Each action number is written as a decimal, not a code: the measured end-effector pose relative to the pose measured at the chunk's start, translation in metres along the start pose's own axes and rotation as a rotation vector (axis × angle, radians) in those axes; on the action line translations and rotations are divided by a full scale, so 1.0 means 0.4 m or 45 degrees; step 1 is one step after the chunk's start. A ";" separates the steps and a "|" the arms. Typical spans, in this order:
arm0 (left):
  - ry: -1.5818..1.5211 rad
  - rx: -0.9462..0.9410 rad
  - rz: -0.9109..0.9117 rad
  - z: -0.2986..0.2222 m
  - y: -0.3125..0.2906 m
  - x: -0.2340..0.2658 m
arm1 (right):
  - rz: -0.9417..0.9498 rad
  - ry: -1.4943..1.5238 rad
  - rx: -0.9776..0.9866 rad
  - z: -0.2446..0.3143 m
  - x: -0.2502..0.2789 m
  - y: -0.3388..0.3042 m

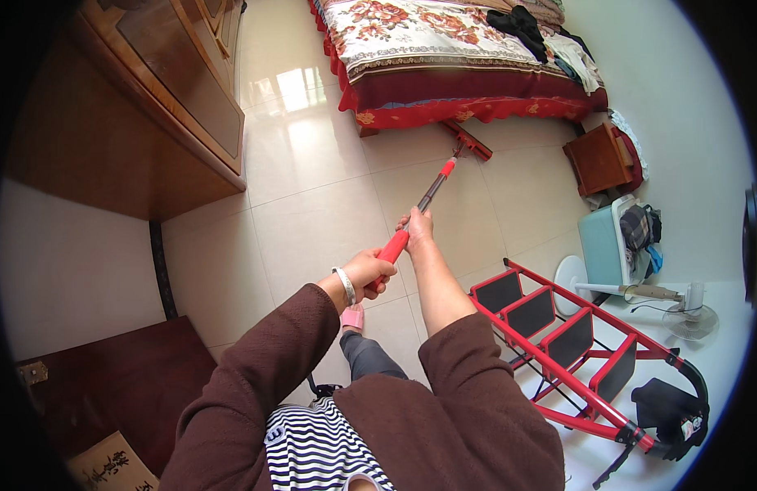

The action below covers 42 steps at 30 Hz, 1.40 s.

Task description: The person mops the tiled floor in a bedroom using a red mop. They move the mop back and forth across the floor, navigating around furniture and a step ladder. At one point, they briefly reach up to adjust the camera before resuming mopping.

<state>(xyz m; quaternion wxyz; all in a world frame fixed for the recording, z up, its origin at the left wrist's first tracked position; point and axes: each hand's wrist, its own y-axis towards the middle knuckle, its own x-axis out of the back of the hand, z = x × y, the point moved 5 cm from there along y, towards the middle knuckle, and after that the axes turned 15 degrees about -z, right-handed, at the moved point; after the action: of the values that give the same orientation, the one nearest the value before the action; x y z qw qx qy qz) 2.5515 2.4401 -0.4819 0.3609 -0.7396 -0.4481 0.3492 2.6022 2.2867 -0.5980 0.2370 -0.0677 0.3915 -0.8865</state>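
Observation:
Both my hands are closed around the long handle of a mop point(432, 190) that slants away from me over the tiled floor. My left hand point(367, 272), with a pale bracelet at the wrist, grips the red end of the handle nearest my body. Farther along, my right hand point(419, 228) wraps the pole where the red grip meets the grey shaft. The red mop head point(474, 146) rests on the floor at the near edge of the bed, and part of it is hidden under the red bed skirt point(444, 112).
The bed point(444, 57) spans the far side, clothes on its right. A wooden cabinet point(133, 114) stands left. On the right are a small wooden nightstand point(593, 160), a light-blue bin point(601, 241), a fan point(691, 317) and a red stepladder point(550, 327). A dark red wooden surface point(141, 376) lies lower left.

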 end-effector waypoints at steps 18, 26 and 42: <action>-0.157 0.091 -0.212 0.432 -0.581 0.253 | -0.072 -0.778 -0.079 -0.394 0.084 -0.393; -0.243 0.002 -0.475 0.694 -1.008 0.437 | 0.085 -0.681 -0.404 -0.740 0.186 -0.840; -0.707 -0.082 -0.555 0.562 -0.730 0.437 | 0.228 -1.039 -0.093 -0.637 -0.141 -0.611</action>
<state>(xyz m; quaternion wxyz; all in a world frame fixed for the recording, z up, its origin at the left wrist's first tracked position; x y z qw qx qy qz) 2.3047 2.7483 -0.3798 0.2678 -0.5145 -0.6874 0.4372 2.4843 2.6239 -0.5912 0.4461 -0.3874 0.3012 -0.7484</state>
